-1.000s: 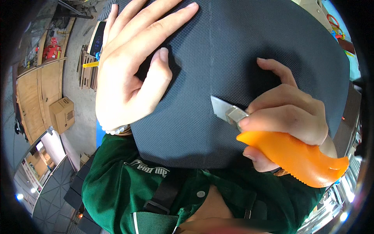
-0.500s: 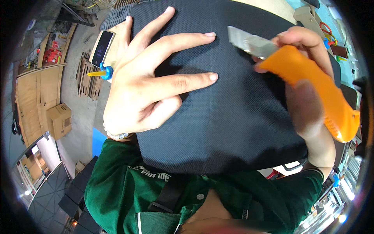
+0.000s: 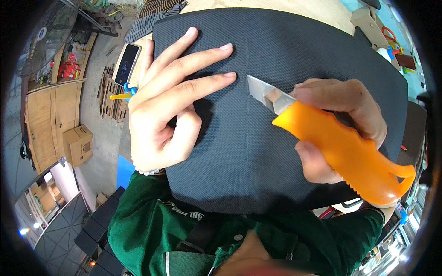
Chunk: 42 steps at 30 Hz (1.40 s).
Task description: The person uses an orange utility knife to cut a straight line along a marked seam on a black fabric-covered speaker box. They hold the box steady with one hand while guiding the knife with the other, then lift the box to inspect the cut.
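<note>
Lying under spread, empty left hand point(image 3: 166, 108) — black sheet point(image 3: 248, 170); right hand point(image 3: 359, 103) clasps orange knife point(image 3: 334, 138).

White lettering point(image 3: 182, 211) is running across the green shirt point(image 3: 138, 221), bending too much to read surely; the phone point(image 3: 122, 69) is showing faint marks point(image 3: 125, 66) on its dark screen; the box point(image 3: 71, 138) is bearing dark print point(image 3: 86, 146); the fan point(image 3: 57, 43) is carrying a blue badge point(image 3: 42, 33); these last three are remaining illegible.

Vivid orange on the knife handle point(image 3: 343, 149), silver blade point(image 3: 263, 93), fine-textured black sheet point(image 3: 276, 184), dark green shirt point(image 3: 142, 225), grey-and-black stripes on the cloth point(image 3: 149, 25)!
</note>
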Each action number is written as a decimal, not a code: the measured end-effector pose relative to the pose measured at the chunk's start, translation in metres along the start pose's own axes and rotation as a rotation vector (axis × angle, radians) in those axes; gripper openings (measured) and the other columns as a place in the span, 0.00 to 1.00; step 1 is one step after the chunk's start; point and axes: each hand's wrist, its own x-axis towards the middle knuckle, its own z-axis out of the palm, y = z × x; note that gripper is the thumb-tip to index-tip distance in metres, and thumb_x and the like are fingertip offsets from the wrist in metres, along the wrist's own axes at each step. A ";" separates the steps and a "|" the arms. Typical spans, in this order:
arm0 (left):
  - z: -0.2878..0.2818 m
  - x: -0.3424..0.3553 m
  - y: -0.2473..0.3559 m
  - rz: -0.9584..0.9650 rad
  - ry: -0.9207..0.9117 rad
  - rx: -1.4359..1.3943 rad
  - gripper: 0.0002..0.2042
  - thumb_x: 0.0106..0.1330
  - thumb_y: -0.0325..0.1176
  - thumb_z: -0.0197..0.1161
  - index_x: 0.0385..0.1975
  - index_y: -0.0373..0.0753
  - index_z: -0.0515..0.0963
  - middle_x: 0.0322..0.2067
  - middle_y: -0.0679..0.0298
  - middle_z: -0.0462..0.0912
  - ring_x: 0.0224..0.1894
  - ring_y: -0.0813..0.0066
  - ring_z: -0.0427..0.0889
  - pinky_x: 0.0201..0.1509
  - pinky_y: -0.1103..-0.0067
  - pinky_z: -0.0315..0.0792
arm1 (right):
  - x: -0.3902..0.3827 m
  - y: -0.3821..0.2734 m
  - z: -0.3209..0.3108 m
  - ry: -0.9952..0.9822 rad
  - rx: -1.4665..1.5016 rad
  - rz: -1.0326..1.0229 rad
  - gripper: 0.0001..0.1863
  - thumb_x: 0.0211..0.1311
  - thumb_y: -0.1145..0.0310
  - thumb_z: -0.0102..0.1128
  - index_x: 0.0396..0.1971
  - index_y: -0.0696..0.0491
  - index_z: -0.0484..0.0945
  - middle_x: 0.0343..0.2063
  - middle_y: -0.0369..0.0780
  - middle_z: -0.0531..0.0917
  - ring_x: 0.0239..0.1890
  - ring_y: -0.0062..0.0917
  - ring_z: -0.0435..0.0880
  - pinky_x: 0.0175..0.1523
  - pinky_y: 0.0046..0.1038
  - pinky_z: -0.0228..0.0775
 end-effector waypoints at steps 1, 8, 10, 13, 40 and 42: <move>0.000 0.000 0.000 0.003 0.001 -0.002 0.23 0.54 0.24 0.46 0.42 0.42 0.88 0.53 0.53 0.84 0.68 0.46 0.70 0.74 0.45 0.42 | 0.001 -0.001 0.000 0.007 -0.027 -0.006 0.22 0.41 0.65 0.70 0.38 0.62 0.80 0.26 0.41 0.83 0.25 0.24 0.85 0.37 0.20 0.80; 0.001 0.001 -0.001 0.011 -0.004 -0.018 0.25 0.48 0.23 0.47 0.41 0.41 0.88 0.52 0.52 0.84 0.68 0.44 0.70 0.74 0.44 0.42 | 0.000 -0.003 0.000 -0.008 -0.102 -0.023 0.23 0.37 0.62 0.69 0.34 0.63 0.80 0.27 0.43 0.83 0.26 0.30 0.87 0.38 0.27 0.83; 0.000 0.001 0.000 0.008 -0.012 -0.012 0.25 0.47 0.23 0.47 0.41 0.41 0.88 0.52 0.52 0.84 0.68 0.43 0.69 0.74 0.44 0.41 | 0.000 -0.005 0.001 -0.009 -0.109 -0.005 0.23 0.36 0.63 0.69 0.33 0.63 0.80 0.27 0.43 0.84 0.26 0.31 0.87 0.36 0.27 0.83; 0.000 0.001 0.000 0.004 -0.021 -0.015 0.26 0.46 0.22 0.47 0.42 0.41 0.88 0.53 0.51 0.84 0.68 0.43 0.69 0.74 0.44 0.41 | 0.002 -0.003 0.001 -0.019 -0.040 -0.022 0.22 0.35 0.64 0.69 0.33 0.62 0.81 0.28 0.43 0.84 0.25 0.32 0.86 0.34 0.27 0.82; 0.003 0.002 -0.007 0.083 -0.001 -0.038 0.29 0.39 0.26 0.47 0.42 0.41 0.88 0.52 0.50 0.84 0.68 0.39 0.68 0.73 0.39 0.39 | 0.007 -0.010 -0.006 -0.173 -0.089 0.057 0.18 0.42 0.69 0.70 0.38 0.59 0.82 0.32 0.43 0.84 0.30 0.32 0.85 0.36 0.28 0.79; 0.002 0.000 -0.005 0.073 -0.017 -0.032 0.27 0.40 0.27 0.48 0.42 0.40 0.88 0.52 0.50 0.84 0.68 0.37 0.68 0.72 0.39 0.39 | 0.009 -0.008 -0.004 -0.175 -0.082 0.033 0.18 0.41 0.71 0.69 0.37 0.60 0.83 0.30 0.43 0.83 0.30 0.33 0.84 0.35 0.28 0.78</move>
